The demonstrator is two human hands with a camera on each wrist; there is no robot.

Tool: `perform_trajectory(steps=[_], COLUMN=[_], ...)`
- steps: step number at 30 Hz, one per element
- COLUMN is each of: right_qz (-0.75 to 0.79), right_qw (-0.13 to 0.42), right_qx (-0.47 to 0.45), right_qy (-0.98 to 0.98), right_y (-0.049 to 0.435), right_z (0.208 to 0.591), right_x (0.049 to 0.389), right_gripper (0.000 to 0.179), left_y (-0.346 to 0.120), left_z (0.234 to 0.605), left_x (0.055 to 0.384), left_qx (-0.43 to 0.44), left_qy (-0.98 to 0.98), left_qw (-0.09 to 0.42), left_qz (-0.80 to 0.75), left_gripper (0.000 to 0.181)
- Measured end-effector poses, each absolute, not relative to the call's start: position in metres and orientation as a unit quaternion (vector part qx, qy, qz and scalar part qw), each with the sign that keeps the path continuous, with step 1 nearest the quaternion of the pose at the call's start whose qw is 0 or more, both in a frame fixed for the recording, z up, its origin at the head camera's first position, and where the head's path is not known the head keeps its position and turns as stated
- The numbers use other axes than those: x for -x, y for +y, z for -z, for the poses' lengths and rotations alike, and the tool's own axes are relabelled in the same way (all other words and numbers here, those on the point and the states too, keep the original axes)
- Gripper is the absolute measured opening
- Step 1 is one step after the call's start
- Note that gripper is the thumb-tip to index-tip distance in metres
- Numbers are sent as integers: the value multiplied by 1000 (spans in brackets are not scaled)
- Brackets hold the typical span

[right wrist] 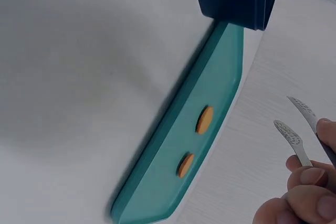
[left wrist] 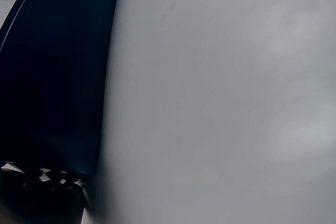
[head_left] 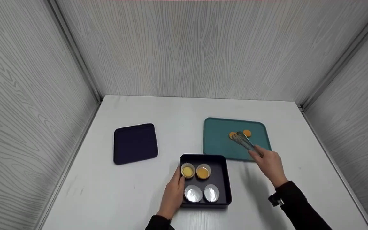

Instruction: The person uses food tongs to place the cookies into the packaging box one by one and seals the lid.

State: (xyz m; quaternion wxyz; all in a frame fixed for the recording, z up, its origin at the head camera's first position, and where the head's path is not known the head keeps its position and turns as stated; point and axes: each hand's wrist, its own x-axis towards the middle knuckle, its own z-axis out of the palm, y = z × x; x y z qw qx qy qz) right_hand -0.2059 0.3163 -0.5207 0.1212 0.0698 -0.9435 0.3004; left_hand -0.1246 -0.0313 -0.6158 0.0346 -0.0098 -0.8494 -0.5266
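Note:
My right hand (head_left: 269, 164) holds a pair of metal tongs (right wrist: 291, 136) with perforated tips. The tips stand apart with nothing between them, above the teal tray (head_left: 217, 143). On that tray lie two orange discs (right wrist: 205, 119), one partly covered by the tongs in the head view. My left hand (head_left: 172, 193) grips the left wall of a dark square pan (head_left: 217, 164). Four foil cups sit in the pan: the back-left cup (head_left: 187, 171) holds a yellow disc, the back-right cup (head_left: 203, 171) an orange one. Both front cups (head_left: 193, 193) show bare foil.
A flat dark purple tray (head_left: 136, 143) lies to the left on the white table (head_left: 107, 191). The pan stands at the teal tray's near left corner. Grey wood-grain panels (head_left: 184, 48) enclose the table at the back and both sides.

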Motion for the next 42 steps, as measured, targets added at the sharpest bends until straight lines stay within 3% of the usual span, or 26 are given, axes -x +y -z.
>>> perform_trajectory(steps=[27,42], right_qz=[-289,-276], right_qw=[50,14], right_qx=[50,56], right_qy=[-955,-960], right_y=[365,366], right_z=[530,537], right_x=[256,275], right_gripper=[56,48], left_y=[-32,-33], left_z=[616,615], left_x=[124,125], left_qx=[22,22], left_qy=[-851,-850], left_qw=[45,42], left_qz=[523,524], left_gripper=[54,54])
